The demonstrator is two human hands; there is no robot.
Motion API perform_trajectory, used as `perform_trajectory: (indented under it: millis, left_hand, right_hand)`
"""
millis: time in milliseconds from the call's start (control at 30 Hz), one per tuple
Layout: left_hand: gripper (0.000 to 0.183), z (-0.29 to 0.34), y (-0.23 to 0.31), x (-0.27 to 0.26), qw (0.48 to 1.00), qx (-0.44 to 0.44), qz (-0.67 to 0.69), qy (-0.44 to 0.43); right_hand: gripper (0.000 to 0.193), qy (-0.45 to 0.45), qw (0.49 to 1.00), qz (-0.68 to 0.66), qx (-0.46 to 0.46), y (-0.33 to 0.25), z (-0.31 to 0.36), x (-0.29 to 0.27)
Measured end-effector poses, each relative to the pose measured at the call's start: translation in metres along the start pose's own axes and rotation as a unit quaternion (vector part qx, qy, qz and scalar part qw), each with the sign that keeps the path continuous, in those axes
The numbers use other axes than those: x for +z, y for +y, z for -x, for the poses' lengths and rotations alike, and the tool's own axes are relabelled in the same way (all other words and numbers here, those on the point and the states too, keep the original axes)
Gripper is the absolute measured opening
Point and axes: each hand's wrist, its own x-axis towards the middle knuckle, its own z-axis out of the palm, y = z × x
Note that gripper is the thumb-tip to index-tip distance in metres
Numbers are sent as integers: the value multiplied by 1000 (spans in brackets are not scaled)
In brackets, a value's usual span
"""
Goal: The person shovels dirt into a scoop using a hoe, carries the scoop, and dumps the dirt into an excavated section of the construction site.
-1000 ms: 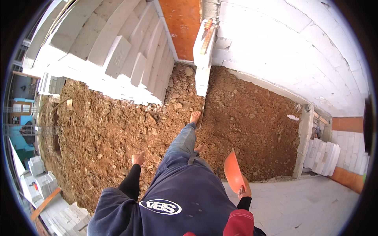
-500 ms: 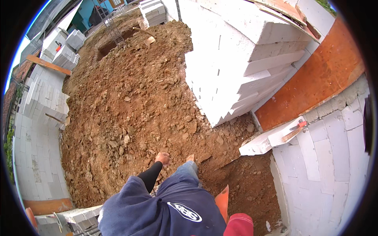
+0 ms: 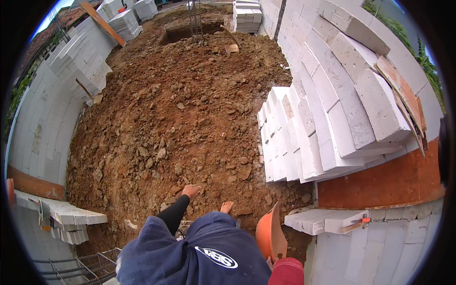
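The fingers of the left hand (image 3: pixel 191 190) are too small at this distance to tell whether they lie apart or together; the hand hangs empty at the end of a black sleeve, just below centre, over the mound of red-brown earth (image 3: pixel 180 114). The right hand (image 3: pixel 272 261) sits at the bottom edge, right of centre, and its fingers look clamped on the lower end of an orange curved tile (image 3: pixel 268 233), though a red sleeve and the tile itself hide most of the grip. A bare foot (image 3: pixel 227 207) shows between the two hands, toes on the soil.

Filling the right half is a leaning stack of white blocks (image 3: pixel 327 118), with rusty boards resting on its upper right edge. Below it runs an orange-brown wall band (image 3: pixel 380 183), and under that a white block ledge (image 3: pixel 318 221) carrying a small orange-handled tool (image 3: pixel 356 224). A white block wall (image 3: pixel 42 128) curves down the left side. At the top centre, a pit and more stacked blocks (image 3: pixel 247 14) are partly cut by the frame's dark rim. A wire grid (image 3: pixel 90 268) at lower left is half hidden behind the dark blue clothing.
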Motion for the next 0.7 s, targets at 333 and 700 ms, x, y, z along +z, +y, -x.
perform_trajectory:
  millis: [333,700]
  left_hand:
    - [101,177,120,41,947,50,203,-243]
    - [53,116,-8,-8,769,2,639,-16]
  right_hand:
    - [27,-306,871,322,-209,-26,97,233]
    - [85,-378,681,549,-303,-15,166,306]
